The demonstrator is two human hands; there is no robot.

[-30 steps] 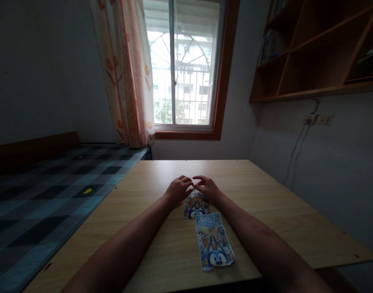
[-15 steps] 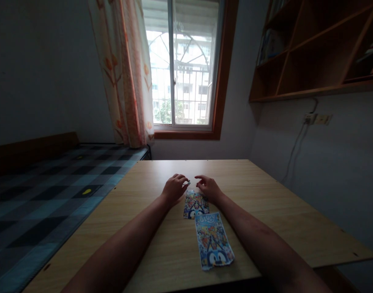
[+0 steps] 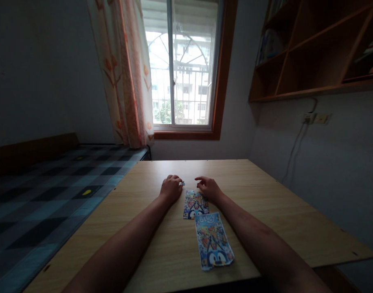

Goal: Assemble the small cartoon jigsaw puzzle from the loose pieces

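Note:
My left hand [image 3: 170, 188] is closed at the fingertips on a small, pale jigsaw piece [image 3: 182, 183], just above the tabletop. Below the hands lies a partly assembled jigsaw puzzle [image 3: 196, 206] with a colourful cartoon picture and an uneven top edge. My right hand [image 3: 208, 188] hovers at the puzzle's upper right corner, index finger stretched out and the others loosely bent, with nothing visible in it. Closer to me, a paper picture sheet [image 3: 213, 240] with the same cartoon and a torn bottom edge slightly overlaps or abuts the puzzle.
Both forearms rest over the light wooden table [image 3: 150, 252]. A bed with a checked cover [image 3: 67, 195] stands along the left side. Behind the table are a curtain [image 3: 125, 81] and a window [image 3: 189, 81]. A wooden shelf [image 3: 314, 61] hangs on the right wall.
My left hand has moved slightly left with the jigsaw piece, away from my right hand. My right hand, the puzzle and the sheet stay nearly in place.

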